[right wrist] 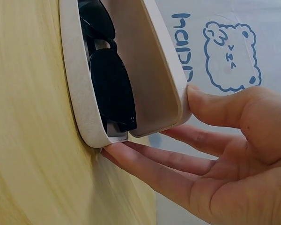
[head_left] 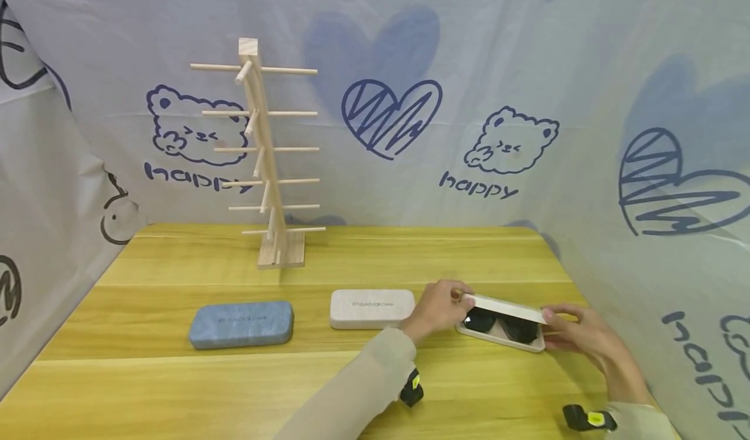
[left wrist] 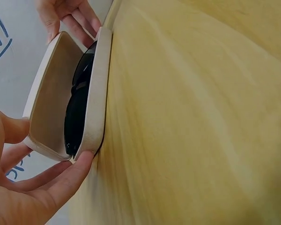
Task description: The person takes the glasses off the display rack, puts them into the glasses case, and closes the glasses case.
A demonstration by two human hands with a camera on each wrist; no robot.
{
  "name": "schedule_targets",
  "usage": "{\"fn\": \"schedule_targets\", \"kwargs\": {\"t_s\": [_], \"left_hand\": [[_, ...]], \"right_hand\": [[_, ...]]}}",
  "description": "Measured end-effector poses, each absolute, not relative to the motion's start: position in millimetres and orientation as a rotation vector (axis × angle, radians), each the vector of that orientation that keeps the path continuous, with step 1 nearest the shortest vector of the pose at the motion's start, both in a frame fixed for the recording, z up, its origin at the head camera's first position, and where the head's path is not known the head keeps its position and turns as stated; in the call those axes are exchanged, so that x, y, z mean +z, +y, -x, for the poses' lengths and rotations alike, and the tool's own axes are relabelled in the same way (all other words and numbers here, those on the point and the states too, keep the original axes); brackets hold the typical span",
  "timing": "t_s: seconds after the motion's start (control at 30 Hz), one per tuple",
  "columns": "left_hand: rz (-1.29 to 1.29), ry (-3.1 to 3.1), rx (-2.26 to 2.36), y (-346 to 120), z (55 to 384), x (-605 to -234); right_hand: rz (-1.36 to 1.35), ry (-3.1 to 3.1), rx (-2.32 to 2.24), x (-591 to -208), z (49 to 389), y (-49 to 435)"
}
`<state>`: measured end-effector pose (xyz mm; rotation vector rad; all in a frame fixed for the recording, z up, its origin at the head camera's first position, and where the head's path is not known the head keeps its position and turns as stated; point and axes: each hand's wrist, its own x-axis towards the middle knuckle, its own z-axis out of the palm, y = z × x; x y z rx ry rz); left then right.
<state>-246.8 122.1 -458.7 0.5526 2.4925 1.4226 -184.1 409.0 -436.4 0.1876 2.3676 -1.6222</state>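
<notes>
A pale glasses case (head_left: 508,307) lies at the right of the table with its lid partly raised. Inside it rests a pair of dark sunglasses (head_left: 520,329), lenses facing the front. My left hand (head_left: 436,306) holds the case's left end, thumb on the lid's edge and a fingertip at the lower shell, as the left wrist view shows. At the other end my right hand (head_left: 586,336) grips it likewise; in the right wrist view its thumb (right wrist: 215,108) presses the lid while the fingers reach under and behind the hinge side.
A closed white glasses case (head_left: 372,308) lies just left of my left hand. Farther left is a closed blue glasses case (head_left: 241,325). Behind them stands a wooden rack (head_left: 266,160) with several pegs sticking out. Printed cloth (head_left: 375,49) hangs along the table's back and sides.
</notes>
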Motion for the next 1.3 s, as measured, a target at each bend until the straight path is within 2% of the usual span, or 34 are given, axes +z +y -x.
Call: {"fn": "schedule_targets", "kwargs": {"t_s": [0.8,1.3], "left_hand": [[-0.602,2.464,1.492,118,241,-467],[-0.586,2.491,1.448,118,236,-471]], "right_hand": [[-0.229,2.338,-1.654,-443,181,414],[-0.255,2.595,-1.427,-447,183,402]]}}
